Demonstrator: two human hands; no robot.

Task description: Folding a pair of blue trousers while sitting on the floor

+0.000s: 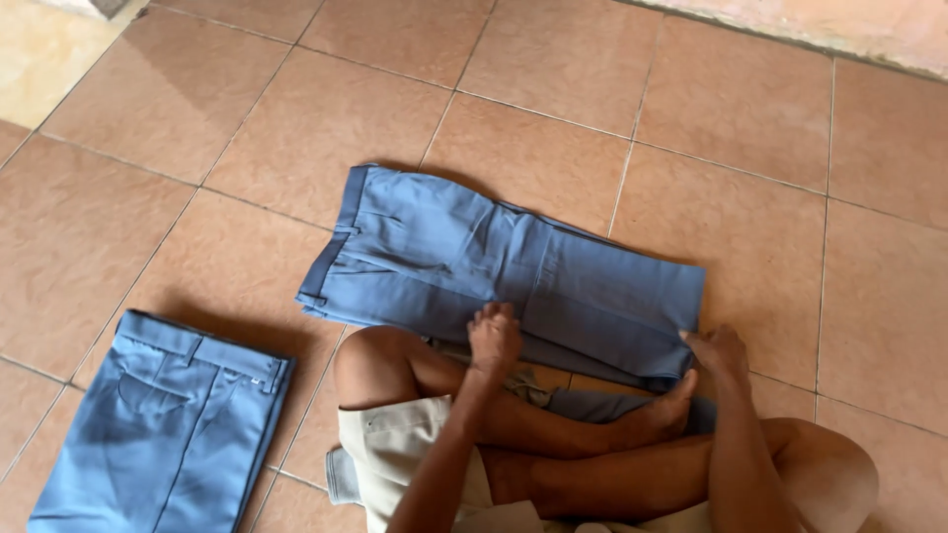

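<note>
A pair of blue trousers point(513, 271) lies folded on the tiled floor in front of my crossed legs, waistband to the left. My left hand point(494, 339) presses down on the near edge of the folded cloth, fingers curled. My right hand point(718, 350) rests on the near right corner of the trousers, at the fold, and seems to pinch the cloth. My bare foot lies just under that corner.
A second pair of blue trousers point(163, 429) lies folded at the lower left, waistband up. Reddish-brown floor tiles point(296, 118) stretch all around. A lighter raised edge point(839, 25) runs along the top right. My cream shorts and knees fill the bottom middle.
</note>
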